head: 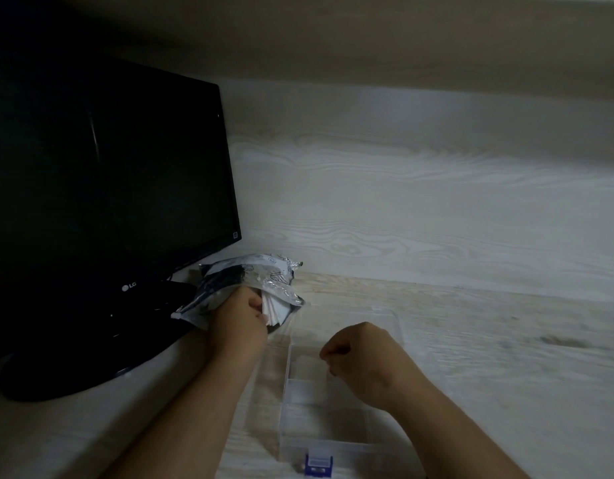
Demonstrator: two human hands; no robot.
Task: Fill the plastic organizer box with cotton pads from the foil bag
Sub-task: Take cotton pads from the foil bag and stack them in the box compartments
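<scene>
Nearest the camera, a blue latch (pixel 318 463) on the near wall of the clear plastic box (pixel 285 409), set on the pale wood-grain table (pixel 506 375), low and just right of centre. Divided into compartments by clear walls. Contents too faint and blurred to make out.

Far left, a black monitor (pixel 108 174), screen dark, standing on a round black base (pixel 84 368) on the table. Just right of the base, the foil bag (pixel 243 274), lying crumpled on its side, mouth open toward the right and the box. At that mouth, the left grip (pixel 241 314), forearm coming in from the near side, fingers curled round the end of a stack of white cotton pads (pixel 274 307). Pads fanned out, partly outside the bag, over its lower lip, just beside the far left corner of the box and not yet in it.

Further right, the right grip (pixel 359 357), held above the far middle of the box, back of the hand up, fingers curled under toward the thumb. Impossible to tell whether closed on anything, the fingertips hidden behind the knuckles. Well apart from the bag and the left grip.

Behind everything, a wall panel (pixel 419 188) of the same pale wood grain, in shadow along the top.
</scene>
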